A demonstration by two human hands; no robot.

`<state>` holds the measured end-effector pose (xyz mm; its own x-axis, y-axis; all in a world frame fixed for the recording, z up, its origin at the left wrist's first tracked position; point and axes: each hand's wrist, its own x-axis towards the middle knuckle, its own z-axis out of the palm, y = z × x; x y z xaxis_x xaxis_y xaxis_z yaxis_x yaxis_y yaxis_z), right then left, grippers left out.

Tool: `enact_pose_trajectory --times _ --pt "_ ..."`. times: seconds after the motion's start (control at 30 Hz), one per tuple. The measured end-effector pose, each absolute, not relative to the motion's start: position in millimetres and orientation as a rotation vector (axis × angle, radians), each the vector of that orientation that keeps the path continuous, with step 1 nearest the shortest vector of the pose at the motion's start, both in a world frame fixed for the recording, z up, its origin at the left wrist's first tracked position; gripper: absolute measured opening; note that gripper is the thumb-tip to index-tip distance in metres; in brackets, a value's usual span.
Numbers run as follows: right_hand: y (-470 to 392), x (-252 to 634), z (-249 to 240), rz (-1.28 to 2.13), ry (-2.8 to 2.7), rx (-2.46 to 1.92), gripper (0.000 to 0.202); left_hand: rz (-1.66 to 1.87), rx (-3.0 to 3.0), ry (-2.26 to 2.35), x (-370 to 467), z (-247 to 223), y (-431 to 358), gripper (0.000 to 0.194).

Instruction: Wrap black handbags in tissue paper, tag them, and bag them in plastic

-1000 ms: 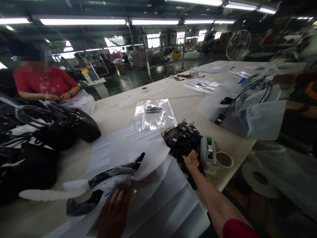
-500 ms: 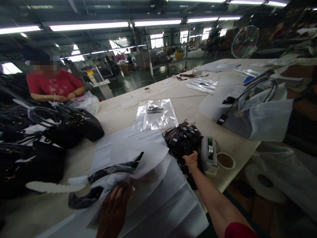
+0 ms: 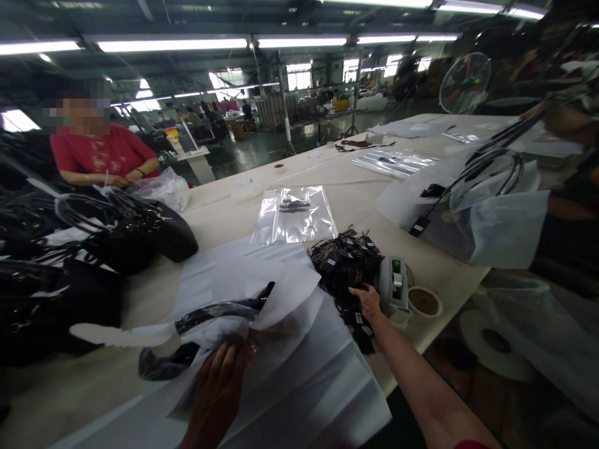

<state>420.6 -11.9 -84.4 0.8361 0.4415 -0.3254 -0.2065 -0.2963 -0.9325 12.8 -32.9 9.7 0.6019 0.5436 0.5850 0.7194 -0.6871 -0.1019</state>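
Note:
My left hand [image 3: 222, 377] is closed over a handbag with dark handles [image 3: 215, 315], wrapped in thin translucent sheeting. A white notched strip [image 3: 124, 335] sticks out leftward by the handles. The bag's body is mostly covered by the wrap. Under it lies a stack of large white sheets [image 3: 322, 374]. My right hand [image 3: 367, 300] reaches into a heap of black hang tags [image 3: 344, 262] with strings, its fingers pinched at the heap's right edge on a tag. Just right of that hand stands a pale device with a green light [image 3: 394, 284].
Several black handbags [image 3: 163, 231] crowd the left side. Clear plastic bags [image 3: 304, 215] lie mid-table, and a tape roll [image 3: 425, 302] sits near the right edge. Another wrapped bag [image 3: 468, 218] stands at right. A co-worker in red [image 3: 103, 156] is across the table.
My right hand has shifted slightly right among the tags. My left hand stays on the wrapped bag. At the far right, a co-worker's hand now shows near the other bag's raised handles.

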Motion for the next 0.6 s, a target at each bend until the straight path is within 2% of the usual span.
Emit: enact_pose_trajectory --times 0.3,0.6 --pt "-11 424 -60 0.569 -0.146 -1.641 0.046 -0.606 -2.524 -0.969 8 17 -33 0.034" --pt "-19 436 9 0.621 -0.215 -1.298 0.037 -0.679 -2.546 -0.859 2 16 -26 0.035"
